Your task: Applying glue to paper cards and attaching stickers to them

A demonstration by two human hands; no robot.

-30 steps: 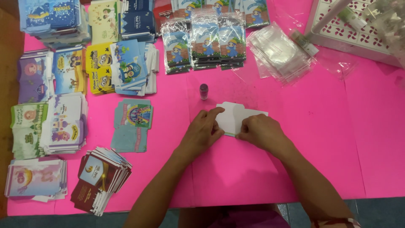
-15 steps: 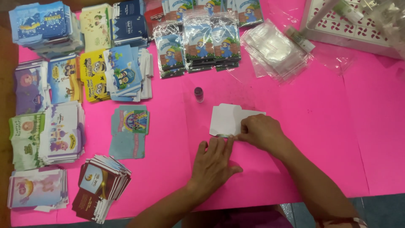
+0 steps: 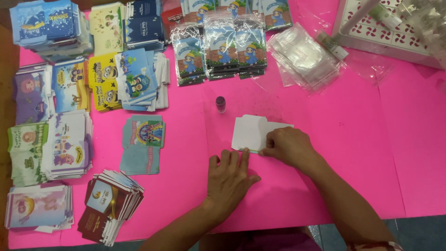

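White card envelope (image 3: pixel 251 132), blank side up, lying flat near the middle of the pink worktop (image 3: pixel 371 153), flap end pointing away from the body. Pinned at its near right corner by the right hand (image 3: pixel 287 146), fingers curled together and pressing down on the card edge, presumably to keep the fold flat and stop it sliding. Left hand (image 3: pixel 231 176) spread flat on the worktop just below the envelope, fingers apart, only the fingertips reaching the lower edge; gripping nothing, more a brace than a hold.

Small dark purple-capped tube (image 3: pixel 220 104) standing upright just beyond the envelope, close enough to grab, apart from it. Teal printed envelope blanks (image 3: pixel 143 144) lying unfolded to the left, well within reach. Further left, sorted stacks: maroon envelopes (image 3: pixel 109 207) fanned at the near edge, pale purple and green ones (image 3: pixel 51 148) beside them, yellow and blue ones (image 3: pixel 111 81) above, each design kept to its own pile. Along the far edge, finished packs in clear sleeves (image 3: pixel 223 49), and beside them a loose heap of empty clear bags (image 3: pixel 304 58). White perforated basket (image 3: pixel 385 32) at the far right corner, partly resting on plastic film.
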